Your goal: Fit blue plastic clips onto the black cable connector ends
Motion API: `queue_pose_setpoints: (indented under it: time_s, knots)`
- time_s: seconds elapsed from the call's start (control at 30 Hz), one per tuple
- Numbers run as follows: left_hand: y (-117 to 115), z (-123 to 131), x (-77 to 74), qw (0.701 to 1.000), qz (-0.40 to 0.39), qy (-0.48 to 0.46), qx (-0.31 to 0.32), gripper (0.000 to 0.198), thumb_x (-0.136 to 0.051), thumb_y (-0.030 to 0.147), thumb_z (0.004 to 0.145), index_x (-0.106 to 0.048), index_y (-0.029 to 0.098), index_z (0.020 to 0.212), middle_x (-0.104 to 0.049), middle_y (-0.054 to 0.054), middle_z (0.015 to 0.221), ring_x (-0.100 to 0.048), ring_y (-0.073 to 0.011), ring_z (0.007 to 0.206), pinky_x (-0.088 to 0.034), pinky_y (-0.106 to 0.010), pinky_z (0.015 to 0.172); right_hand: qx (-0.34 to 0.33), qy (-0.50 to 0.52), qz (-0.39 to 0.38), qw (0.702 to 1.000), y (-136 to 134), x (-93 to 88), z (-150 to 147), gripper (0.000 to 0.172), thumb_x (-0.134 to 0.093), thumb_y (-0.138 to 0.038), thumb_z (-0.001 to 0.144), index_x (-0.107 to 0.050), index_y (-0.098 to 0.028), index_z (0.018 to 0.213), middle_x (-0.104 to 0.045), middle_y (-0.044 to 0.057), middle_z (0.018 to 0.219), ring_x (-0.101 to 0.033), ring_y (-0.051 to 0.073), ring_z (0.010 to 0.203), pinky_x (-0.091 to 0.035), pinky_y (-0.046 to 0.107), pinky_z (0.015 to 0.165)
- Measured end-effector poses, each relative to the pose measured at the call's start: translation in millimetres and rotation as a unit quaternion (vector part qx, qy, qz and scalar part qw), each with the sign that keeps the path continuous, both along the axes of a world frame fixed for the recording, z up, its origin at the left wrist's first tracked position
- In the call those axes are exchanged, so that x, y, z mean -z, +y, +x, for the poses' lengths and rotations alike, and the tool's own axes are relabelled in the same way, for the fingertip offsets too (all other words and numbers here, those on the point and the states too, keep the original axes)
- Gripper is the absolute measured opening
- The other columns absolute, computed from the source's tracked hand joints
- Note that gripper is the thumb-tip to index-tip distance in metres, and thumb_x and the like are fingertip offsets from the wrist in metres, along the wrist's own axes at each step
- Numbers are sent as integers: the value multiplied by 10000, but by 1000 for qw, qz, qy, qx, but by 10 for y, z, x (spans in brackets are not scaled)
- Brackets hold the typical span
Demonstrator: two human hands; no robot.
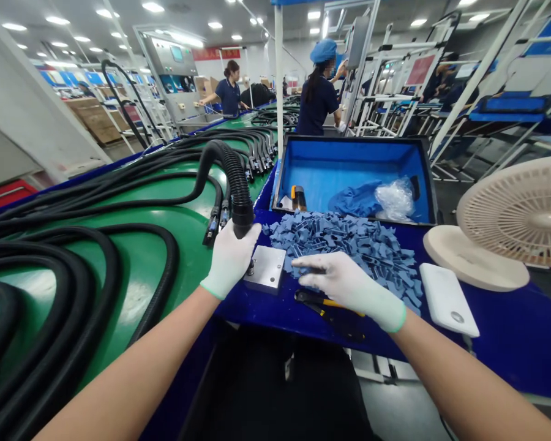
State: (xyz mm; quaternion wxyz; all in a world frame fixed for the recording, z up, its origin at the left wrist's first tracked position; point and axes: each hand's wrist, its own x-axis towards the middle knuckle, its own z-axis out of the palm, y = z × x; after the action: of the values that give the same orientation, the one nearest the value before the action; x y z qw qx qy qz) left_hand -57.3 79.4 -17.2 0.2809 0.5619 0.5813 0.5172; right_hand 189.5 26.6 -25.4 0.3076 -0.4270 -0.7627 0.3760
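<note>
My left hand (233, 256), in a white glove, is wrapped round the end of a black corrugated hose (217, 160), which arches up and back over the green surface. Just right of that hand, a metal block (267, 268) with several holes sits on the blue table. My right hand (337, 275), also gloved, hovers at the near-left edge of a heap of small blue plastic pieces (349, 236). Its fingers point left toward the block and look apart, with nothing visible between them. Beneath it lie pliers (313, 300) with yellow-and-black handles, partly covered by the hand.
Many black hoses (96, 257) lie along the green conveyor (183, 211) at left. Behind the heap stands a blue bin (340, 160) holding a plastic bag and blue cloth. A beige fan (528, 211) and a white power bank (447, 299) are at right. Two people work farther back.
</note>
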Motion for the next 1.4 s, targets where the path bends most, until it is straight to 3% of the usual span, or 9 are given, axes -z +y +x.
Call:
queue_pose_setpoints:
  time_s: [0.13, 0.33, 0.43, 0.6, 0.87, 1.03, 1.17, 1.3, 1.4]
  knots:
    - [26, -36, -8, 999, 1, -3, 53, 333, -648, 435, 873, -671, 151, 1045, -577, 24, 587, -512, -148, 504, -430, -272, 531, -55, -12, -26, 998, 157, -58, -342, 330, -719, -383, 862, -796, -240, 1149, -791, 23, 1072, -728, 269, 928, -547, 381, 890]
    - [57, -91, -98, 997, 4, 9, 78, 258, -663, 387, 855, -701, 138, 909, -734, -70, 794, -663, -207, 727, -514, -320, 720, -53, 27, 87, 994, 451, -7, -711, 215, -673, -334, 892, -799, -198, 1002, -726, 45, 1010, -652, 195, 897, -479, 299, 835]
    - [59, -94, -100, 997, 5, 9, 79, 271, -669, 374, 852, -720, 132, 964, -765, -101, 928, -688, -234, 851, -521, -339, 805, -19, 74, 46, 996, 543, 46, -785, 225, -645, -340, 889, -747, -161, 979, -687, 25, 871, -606, 158, 746, -464, 277, 723]
    - [89, -125, -43, 995, 3, 5, 98, 322, -644, 380, 881, -713, 120, 1058, -774, -123, 990, -700, -238, 873, -531, -351, 820, -43, 75, -25, 996, 612, 118, -867, 132, -610, -273, 843, -660, -153, 865, -624, -2, 759, -562, 133, 657, -419, 244, 609]
    - [108, -153, -32, 993, 5, -2, 116, 356, -656, 413, 878, -724, 131, 1085, -781, -110, 1038, -714, -267, 998, -531, -370, 928, -68, 66, -73, 993, 752, 226, -1036, 304, -729, -418, 750, -644, -139, 663, -516, -35, 619, -434, 102, 577, -343, 242, 542]
    - [85, -154, -57, 988, 11, -19, 153, 396, -647, 464, 892, -713, 132, 1096, -769, -118, 1059, -714, -261, 989, -552, -370, 926, -20, 7, -55, 998, 775, 243, -1019, 437, -744, -546, 739, -640, -143, 607, -467, -39, 561, -397, 100, 557, -296, 253, 516]
    - [149, -470, 93, 998, 10, -36, 56, 439, -603, 504, 906, -635, 135, 1142, -740, -114, 974, -711, -206, 809, -580, -324, 761, -29, -44, -44, 998, 745, 196, -1010, 442, -701, -599, 802, -713, -162, 732, -603, -11, 613, -477, 111, 537, -326, 261, 529]
    - [123, -1114, 320, 997, -40, 19, -68, 454, -568, 446, 875, -558, 127, 1196, -718, -111, 979, -677, -185, 689, -552, -298, 622, -30, -96, -8, 995, 727, 162, -1024, 357, -688, -547, 851, -746, -199, 801, -692, 5, 690, -569, 130, 579, -370, 261, 564]
    - [-67, -1543, 429, 985, -113, 98, -91, 426, -631, 446, 805, -653, 112, 1068, -744, -114, 915, -703, -257, 765, -570, -368, 729, -20, -126, 28, 991, 737, 183, -1056, 275, -686, -474, 863, -750, -217, 789, -712, 6, 703, -608, 146, 622, -388, 264, 596]
